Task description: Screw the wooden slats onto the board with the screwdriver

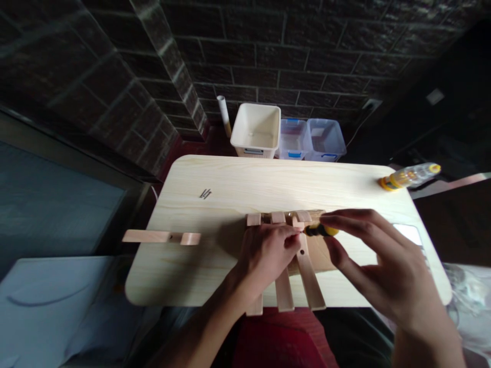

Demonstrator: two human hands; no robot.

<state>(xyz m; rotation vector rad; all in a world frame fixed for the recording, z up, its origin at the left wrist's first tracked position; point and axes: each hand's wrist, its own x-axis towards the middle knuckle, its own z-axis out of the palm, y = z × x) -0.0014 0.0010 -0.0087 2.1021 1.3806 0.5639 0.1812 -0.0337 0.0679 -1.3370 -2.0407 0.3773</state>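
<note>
My right hand (387,266) grips a short screwdriver (330,230) with a yellow and black handle, thumb and fingertips around its end. The screwdriver lies nearly level and points left. At its tip, my left hand (268,248) pinches something too small to make out and rests over the wooden strips. Three pale wooden strips with bent ends lie side by side: a right strip (310,283) with a dark hole, a middle strip (284,294) and a left strip (254,305) partly hidden by my left hand. Beneath them is a brown board (320,253).
Another bent wooden strip (153,236) overhangs the left edge of the table (307,176). Several dark screws or nails (205,193) lie at back left. A bottle (408,177) stands at back right, near a phone-like object (408,234). Behind are a cream bin (255,128) and clear boxes (326,138).
</note>
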